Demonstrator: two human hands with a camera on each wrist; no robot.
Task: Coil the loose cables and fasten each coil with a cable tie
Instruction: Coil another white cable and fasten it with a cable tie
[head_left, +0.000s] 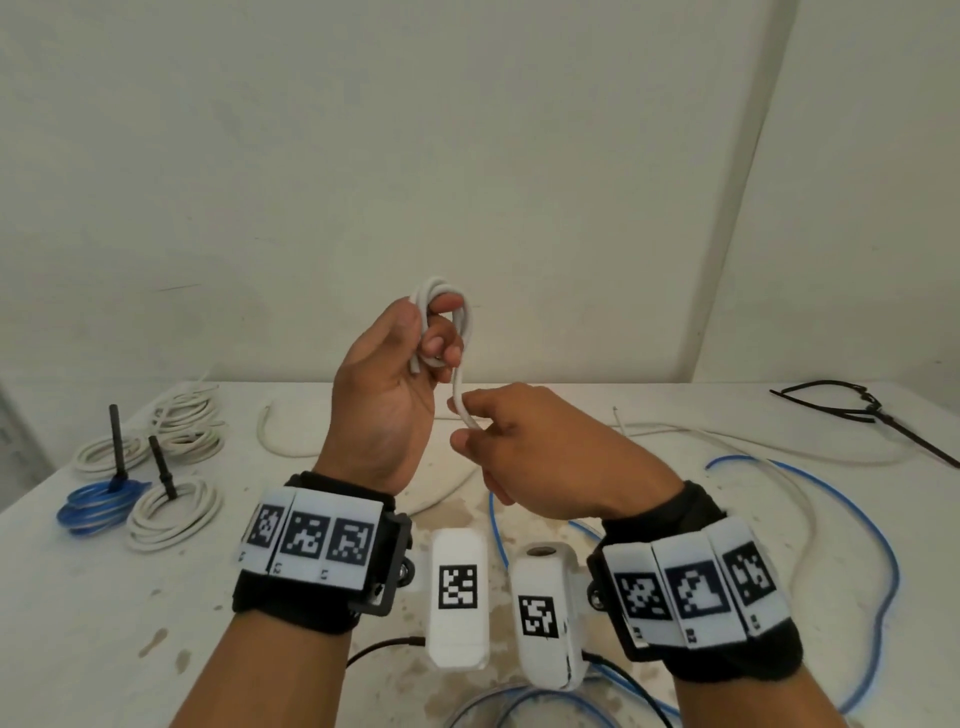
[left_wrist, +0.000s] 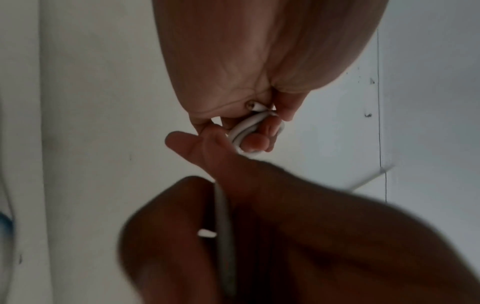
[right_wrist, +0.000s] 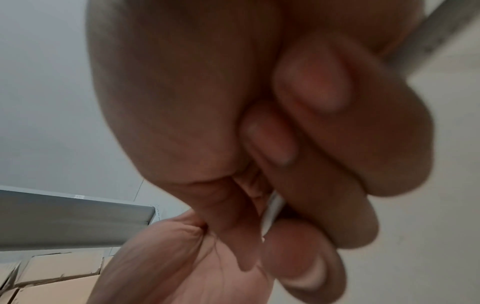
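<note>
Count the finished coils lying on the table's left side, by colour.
White coils: 3
Blue coil: 1
Total: 4
Excluded: the white cable held by left hand and right hand.

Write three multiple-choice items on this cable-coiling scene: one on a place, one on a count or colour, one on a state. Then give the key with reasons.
1. Where do the finished coils lie on the table?
A. at its left side
B. at its right edge
C. under the wrists

2. What colour is the one finished coil that is not white?
A. black
B. blue
C. red

3. What is the left hand doing?
A. lying flat on the table
B. hanging idle
C. holding loops of white cable above the table

Key:
1 A: the white coils and the blue coil lie at the left.
2 B: it is blue, with a black cable tie standing up from it.
3 C: its fingers curl round the white cable, while the right hand pinches the strand just below.
</note>
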